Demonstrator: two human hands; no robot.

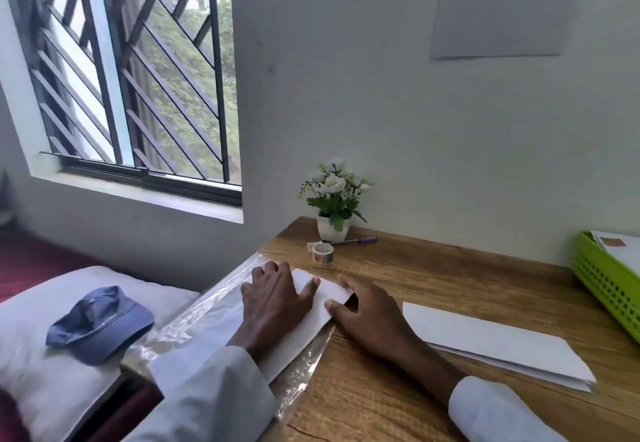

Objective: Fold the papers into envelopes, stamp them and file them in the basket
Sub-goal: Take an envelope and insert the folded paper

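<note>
Folding is what this moment shows: a white sheet of paper [311, 317] lies on a clear plastic wrapper [194, 324] at the left end of the wooden table [433, 286], and both hands are on it. The left hand [273, 299] lies flat on the sheet with fingers spread and straight, pressing it down, so its grip is apart. The right hand [370, 317] rests at the sheet's right edge, thumb and forefinger touching the paper as if setting a crease; whether they actually pinch the edge I cannot tell.

Judging progress, the task looks partly done. A green basket [602, 286] sits at the far right of the table, and it already holds at least one filed envelope [620, 247] with a brownish patch on it that may be a stamp. So at least one full round of fold, stamp and file seems complete.

Still left: the sheet under the hands is not yet an envelope, and needs stamping and filing. Just right of the right hand lies a long folded white piece [498, 344], apparently a folded sheet awaiting its stamp, though no stamp shows on it. A small roll [322, 253], perhaps stamps or tape, stands near the flower pot [333, 227] with a pen [356, 241] beside it, within easy reach.
</note>
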